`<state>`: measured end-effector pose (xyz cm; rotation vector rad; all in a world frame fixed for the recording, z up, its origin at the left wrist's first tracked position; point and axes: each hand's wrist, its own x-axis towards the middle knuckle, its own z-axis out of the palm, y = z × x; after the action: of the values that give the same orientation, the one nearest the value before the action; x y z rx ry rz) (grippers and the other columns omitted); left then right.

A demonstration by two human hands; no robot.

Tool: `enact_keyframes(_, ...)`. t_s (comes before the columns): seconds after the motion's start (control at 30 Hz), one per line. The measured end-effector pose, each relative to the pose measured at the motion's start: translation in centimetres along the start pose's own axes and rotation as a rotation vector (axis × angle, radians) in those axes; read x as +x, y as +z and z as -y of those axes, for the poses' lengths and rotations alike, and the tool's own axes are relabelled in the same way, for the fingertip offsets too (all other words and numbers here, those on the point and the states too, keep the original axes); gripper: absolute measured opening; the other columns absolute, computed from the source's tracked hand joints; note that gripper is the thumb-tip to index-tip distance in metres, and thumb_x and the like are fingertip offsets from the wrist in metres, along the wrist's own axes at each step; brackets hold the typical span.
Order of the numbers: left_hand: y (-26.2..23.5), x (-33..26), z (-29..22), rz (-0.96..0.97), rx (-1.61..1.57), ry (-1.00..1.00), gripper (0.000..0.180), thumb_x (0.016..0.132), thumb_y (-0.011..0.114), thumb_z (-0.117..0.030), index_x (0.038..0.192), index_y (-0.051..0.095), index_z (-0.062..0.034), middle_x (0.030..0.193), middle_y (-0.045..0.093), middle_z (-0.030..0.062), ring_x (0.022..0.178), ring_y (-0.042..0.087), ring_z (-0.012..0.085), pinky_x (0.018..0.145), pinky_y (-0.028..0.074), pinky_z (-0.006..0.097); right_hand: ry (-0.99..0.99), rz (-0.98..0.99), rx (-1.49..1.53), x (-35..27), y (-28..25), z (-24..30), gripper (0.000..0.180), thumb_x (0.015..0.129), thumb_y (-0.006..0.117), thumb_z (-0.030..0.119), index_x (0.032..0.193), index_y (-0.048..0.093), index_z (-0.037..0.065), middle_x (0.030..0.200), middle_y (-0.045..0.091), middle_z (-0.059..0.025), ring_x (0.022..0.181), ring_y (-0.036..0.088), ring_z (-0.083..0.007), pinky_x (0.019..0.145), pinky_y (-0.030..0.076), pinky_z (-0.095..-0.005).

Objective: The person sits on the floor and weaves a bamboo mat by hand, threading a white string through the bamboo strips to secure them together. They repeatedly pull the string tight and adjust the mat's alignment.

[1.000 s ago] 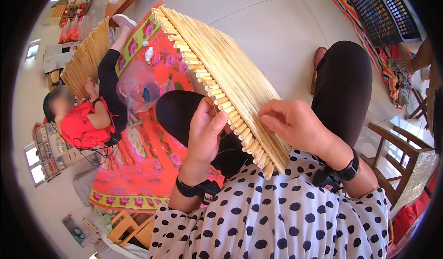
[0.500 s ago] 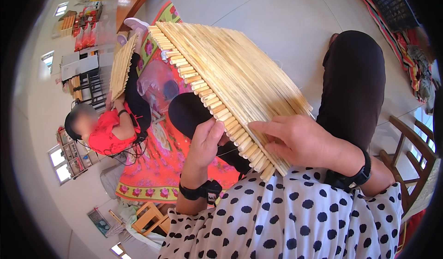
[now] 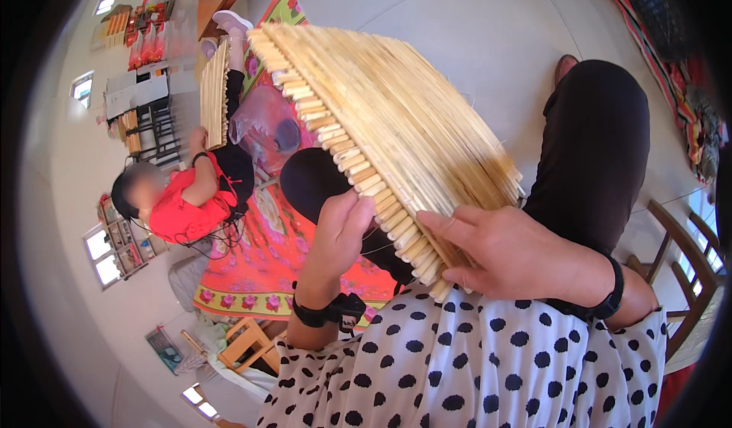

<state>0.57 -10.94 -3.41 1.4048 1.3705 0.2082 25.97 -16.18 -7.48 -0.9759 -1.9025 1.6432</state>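
Observation:
A mat of pale straw-coloured stalks (image 3: 396,100), bound side by side, slants across my lap. Its cut round ends stick out along the left edge past a raised binding row. My left hand (image 3: 342,230) pinches that edge, its thumb on the stalk ends and its other fingers mostly hidden beneath. A thin thread seems to run just beside these fingers. My right hand (image 3: 507,251) grips the mat near its closest corner, index finger reaching over the binding row and the other fingers bent. What lies under its fingers cannot be seen.
At left another person in a red top (image 3: 183,207) holds a similar stalk mat (image 3: 215,96). A red flowered cloth (image 3: 259,268) covers the floor, with a clear plastic bag (image 3: 263,123) on it. A wooden chair (image 3: 686,275) stands at right, a dark basket (image 3: 648,12) beyond.
My right hand has shifted slightly towards the mat's near corner, with its fingers more curled. My left hand keeps its pinch. The other person's mat now stands more upright in view.

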Motion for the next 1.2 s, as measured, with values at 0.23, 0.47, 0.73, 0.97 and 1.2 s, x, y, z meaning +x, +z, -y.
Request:
enact_keyframes(0.23,1.9,3.0,-1.2,0.110,0.205,0.489,0.024,0.097,0.060,-0.019,0.106,0.061,0.0031,0.089,0.063,0.0182,0.078,0.062,0.0343,0.070,0.050,0.038,0.131,-0.282,-0.089,-1.2,-0.5,2.1,0.060,0.086,0.073,0.034,0.129,0.053,-0.004,0.095,0.060,-0.0210,0.083,0.063,-0.0395,0.073,0.052,-0.0439)
enact_keyframes(0.47,3.5,4.1,-0.8,0.114,0.396,0.608,0.023,0.088,0.065,-0.012,0.104,0.062,0.0034,0.099,0.061,0.0193,0.089,0.062,0.0381,0.075,0.050,0.045,0.282,-0.445,-0.271,-1.1,0.0,4.7,0.045,0.083,0.068,0.012,0.122,0.058,-0.008,0.087,0.066,-0.0202,0.078,0.068,-0.0338,0.071,0.054,-0.0387)
enact_keyframes(0.73,5.5,5.9,0.9,0.041,0.233,0.583,0.020,0.086,0.067,-0.020,0.090,0.071,-0.0012,0.088,0.066,0.0191,0.084,0.064,0.0385,0.074,0.051,0.046,0.410,-0.500,-0.407,0.3,0.9,6.1,0.037,0.084,0.071,0.016,0.111,0.062,-0.008,0.084,0.066,-0.0201,0.072,0.066,-0.0241,0.063,0.053,-0.0326)
enact_keyframes(0.97,7.4,8.1,1.6,0.299,-0.137,0.473,0.022,0.085,0.065,-0.023,0.087,0.073,-0.0021,0.073,0.066,0.0189,0.069,0.063,0.0310,0.067,0.049,0.041,0.532,-0.519,-0.665,1.4,0.3,5.2,0.029,0.087,0.071,0.020,0.078,0.059,-0.004,0.057,0.055,-0.0158,0.051,0.056,-0.0255,0.048,0.043,-0.0356)
enact_keyframes(1.2,9.5,9.8,3.0,0.454,-0.571,0.411,0.021,0.086,0.062,-0.015,0.075,0.060,0.0030,0.060,0.047,0.0067,0.058,0.043,0.0094,0.056,0.039,0.030,0.607,-0.526,-0.647,1.0,-0.3,5.0,0.031,0.089,0.069,0.018,0.072,0.056,-0.004,0.053,0.052,-0.0159,0.044,0.052,-0.0250,0.046,0.041,-0.0356)
